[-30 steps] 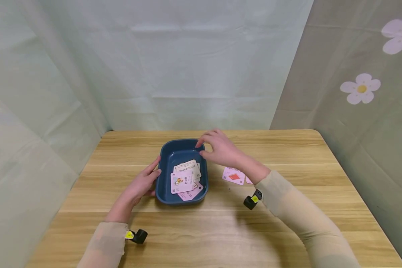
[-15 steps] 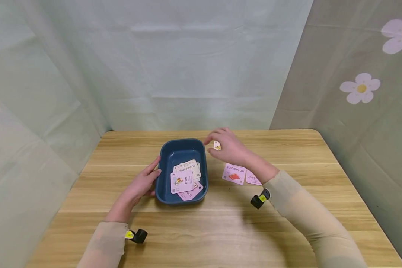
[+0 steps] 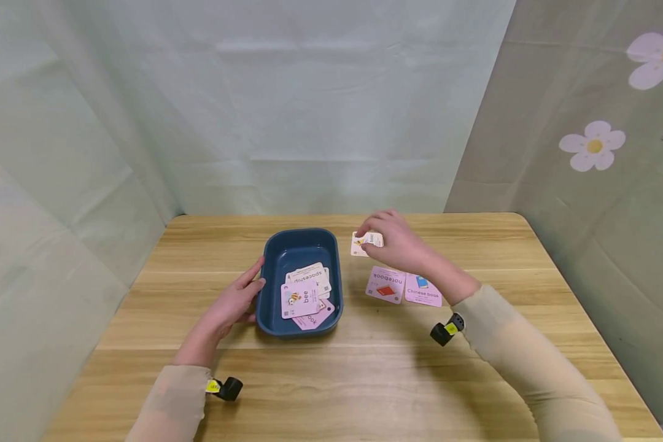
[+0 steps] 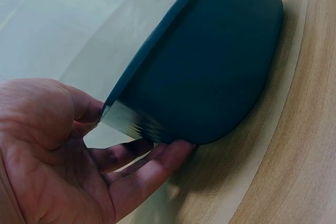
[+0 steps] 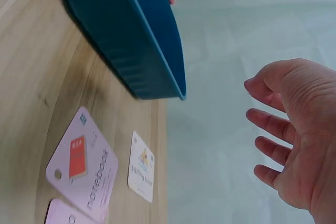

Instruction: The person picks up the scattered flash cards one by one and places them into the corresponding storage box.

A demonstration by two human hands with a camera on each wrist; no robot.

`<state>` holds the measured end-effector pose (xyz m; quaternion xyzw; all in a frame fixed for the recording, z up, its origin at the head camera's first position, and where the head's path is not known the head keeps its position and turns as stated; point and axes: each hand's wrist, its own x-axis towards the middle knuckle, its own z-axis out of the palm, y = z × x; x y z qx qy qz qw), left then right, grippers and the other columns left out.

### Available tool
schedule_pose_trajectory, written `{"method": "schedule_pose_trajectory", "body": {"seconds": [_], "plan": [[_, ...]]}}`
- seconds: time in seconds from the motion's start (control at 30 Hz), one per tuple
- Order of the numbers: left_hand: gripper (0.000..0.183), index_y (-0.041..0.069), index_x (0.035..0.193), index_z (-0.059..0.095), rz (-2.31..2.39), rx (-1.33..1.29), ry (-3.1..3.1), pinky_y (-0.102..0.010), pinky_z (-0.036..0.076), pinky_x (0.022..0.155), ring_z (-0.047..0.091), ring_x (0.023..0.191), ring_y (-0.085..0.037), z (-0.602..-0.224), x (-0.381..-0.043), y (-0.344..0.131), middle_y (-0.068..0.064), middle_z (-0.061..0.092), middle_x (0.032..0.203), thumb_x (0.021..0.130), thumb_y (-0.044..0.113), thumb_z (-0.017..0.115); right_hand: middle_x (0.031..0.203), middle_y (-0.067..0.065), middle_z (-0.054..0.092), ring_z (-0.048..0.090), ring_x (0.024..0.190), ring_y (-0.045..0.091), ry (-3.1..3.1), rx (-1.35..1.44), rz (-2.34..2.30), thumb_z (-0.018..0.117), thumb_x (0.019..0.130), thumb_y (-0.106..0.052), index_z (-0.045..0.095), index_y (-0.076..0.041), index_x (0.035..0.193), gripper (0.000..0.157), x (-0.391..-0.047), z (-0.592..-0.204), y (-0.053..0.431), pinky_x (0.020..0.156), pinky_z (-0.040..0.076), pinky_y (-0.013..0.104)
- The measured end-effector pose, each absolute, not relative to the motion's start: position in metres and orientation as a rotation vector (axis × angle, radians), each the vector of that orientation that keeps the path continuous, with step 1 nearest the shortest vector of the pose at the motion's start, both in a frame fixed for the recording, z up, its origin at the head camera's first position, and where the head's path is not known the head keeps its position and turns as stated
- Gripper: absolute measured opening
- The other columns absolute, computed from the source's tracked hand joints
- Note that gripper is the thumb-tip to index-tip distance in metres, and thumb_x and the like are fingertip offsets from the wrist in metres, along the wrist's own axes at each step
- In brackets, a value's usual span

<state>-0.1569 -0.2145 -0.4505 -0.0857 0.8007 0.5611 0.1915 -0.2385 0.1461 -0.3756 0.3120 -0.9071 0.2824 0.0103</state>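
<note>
My left hand [image 3: 239, 301] holds the left side of a deep blue tray [image 3: 299, 334]. In the left wrist view its thumb lies at the rim and its fingers touch the outer wall. Inside the tray are several word cards, among them a bee card [image 3: 301, 301] on top and a spaceship card [image 3: 315, 277]. To the right of the tray my right hand [image 3: 398, 244] hovers with loosely bent fingers and nothing between them. Below it lies a sailing boat card [image 5: 140, 167], partly covered by the hand in the head view.
A pink notebook card [image 3: 385, 285] and a pink Chinese book card [image 3: 423, 291] lie side by side on the wooden table [image 3: 331, 393], nearer me than the sailing boat card. Pale cloth [image 3: 331, 123] hangs behind the table.
My right hand has moved right, from over the tray's far right corner to above the sailing boat card, uncovering more of the cards on the table. The left hand and tray have stayed put.
</note>
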Motion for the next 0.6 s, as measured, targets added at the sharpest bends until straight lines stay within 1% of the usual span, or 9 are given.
{"method": "schedule_pose_trajectory", "body": {"seconds": [0.37,0.5,0.6], "plan": [[0.060,0.047,0.162,0.013,1.581,-0.238,2.237,-0.037,0.057,0.070,0.052,0.118,-0.037,-0.451,-0.157,-0.216,-0.020,0.018,0.168,0.111,0.035,0.043,0.133,0.001,0.061,0.041,0.133,0.028,-2.870,0.883,0.857,0.070,0.096,-0.021,0.070,-0.017,0.117,0.022,-0.235,-0.382,0.173,0.108,0.037,0.053],[0.060,0.047,0.162,0.013,1.583,-0.233,2.229,-0.037,0.056,0.070,0.052,0.119,-0.037,-0.452,-0.156,-0.216,-0.021,0.018,0.167,0.111,0.036,0.043,0.132,0.001,0.061,0.040,0.133,0.027,-2.866,0.861,0.882,0.070,0.095,-0.021,0.070,-0.018,0.116,0.021,-0.234,-0.385,0.181,0.109,0.036,0.052],[0.060,0.047,0.162,0.013,1.581,-0.231,2.233,-0.037,0.056,0.070,0.052,0.120,-0.038,-0.452,-0.156,-0.216,-0.020,0.017,0.168,0.111,0.036,0.042,0.131,0.001,0.062,0.040,0.133,0.028,-2.859,0.850,0.888,0.070,0.095,-0.020,0.070,-0.017,0.116,0.022,-0.233,-0.387,0.186,0.109,0.035,0.053]]}}
